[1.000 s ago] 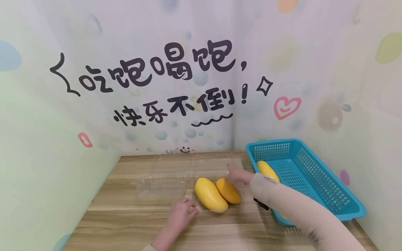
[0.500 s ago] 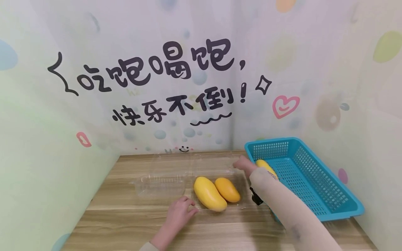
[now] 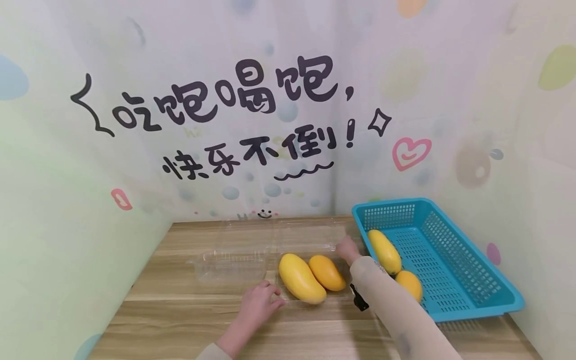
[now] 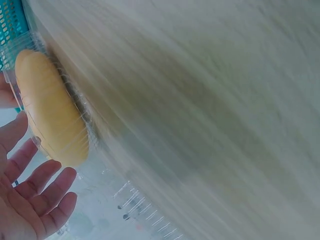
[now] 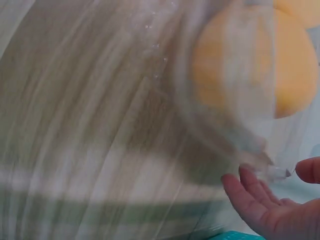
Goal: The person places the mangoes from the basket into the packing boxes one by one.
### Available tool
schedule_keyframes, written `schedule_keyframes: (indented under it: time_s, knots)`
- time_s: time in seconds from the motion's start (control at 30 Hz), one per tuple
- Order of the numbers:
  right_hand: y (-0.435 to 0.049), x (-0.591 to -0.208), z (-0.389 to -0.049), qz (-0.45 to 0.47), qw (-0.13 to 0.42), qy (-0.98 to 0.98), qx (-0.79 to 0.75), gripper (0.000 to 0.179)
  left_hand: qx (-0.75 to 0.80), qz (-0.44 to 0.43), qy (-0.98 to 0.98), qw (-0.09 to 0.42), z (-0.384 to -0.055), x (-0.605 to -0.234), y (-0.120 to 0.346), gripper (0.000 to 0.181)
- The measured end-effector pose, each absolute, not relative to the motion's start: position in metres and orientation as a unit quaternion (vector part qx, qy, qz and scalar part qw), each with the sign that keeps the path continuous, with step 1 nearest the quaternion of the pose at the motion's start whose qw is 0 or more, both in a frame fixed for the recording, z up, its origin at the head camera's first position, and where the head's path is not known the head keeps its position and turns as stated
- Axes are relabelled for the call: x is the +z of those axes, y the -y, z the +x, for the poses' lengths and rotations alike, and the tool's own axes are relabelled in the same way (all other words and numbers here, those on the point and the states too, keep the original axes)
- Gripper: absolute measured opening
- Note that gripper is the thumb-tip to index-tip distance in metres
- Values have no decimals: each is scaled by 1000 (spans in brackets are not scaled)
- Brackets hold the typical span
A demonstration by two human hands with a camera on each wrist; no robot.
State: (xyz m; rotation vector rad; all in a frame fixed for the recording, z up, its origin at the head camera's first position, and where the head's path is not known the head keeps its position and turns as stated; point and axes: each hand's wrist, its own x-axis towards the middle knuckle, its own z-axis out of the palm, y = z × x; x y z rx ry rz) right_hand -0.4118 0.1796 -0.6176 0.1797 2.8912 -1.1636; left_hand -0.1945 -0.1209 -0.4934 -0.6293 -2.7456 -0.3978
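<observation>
Two yellow mangoes, a large one and a smaller one, lie side by side in the right half of an open clear plastic clamshell box. My left hand is at the near left side of that half. In the left wrist view its fingers are spread loosely beside the box wall and the large mango. My right hand is at the box's right edge. The right wrist view has its fingers and thumb on either side of a clear corner tab, with no plain grip.
A second open clear clamshell box stands to the left. On the right, a blue plastic basket holds two more mangoes, one at its left wall and one nearer. A printed curtain closes off the back.
My right hand has moved right, away from the smaller mango, to the box's right edge. As the forearm shifted, the nearer mango in the basket came into view. My left hand has stayed put.
</observation>
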Motion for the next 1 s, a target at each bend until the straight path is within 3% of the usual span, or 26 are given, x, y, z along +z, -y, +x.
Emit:
schedule_keyframes:
  time_s: [0.1,0.3,0.67,1.0]
  knots:
    - [-181,-634,-423,64,1,-919,-388,49,-135,-219,956,141,-195,-492,121,21]
    - [-173,-615,-410,115,51,-871,-475,57,-133,-222,957,129,-195,-489,121,22]
    - [-188,-660,-447,138,39,-838,-527,55,-140,-215,960,113,-197,-487,120,22]
    - [-193,-673,-449,179,12,-748,-640,51,-140,-217,959,121,-195,-486,121,23]
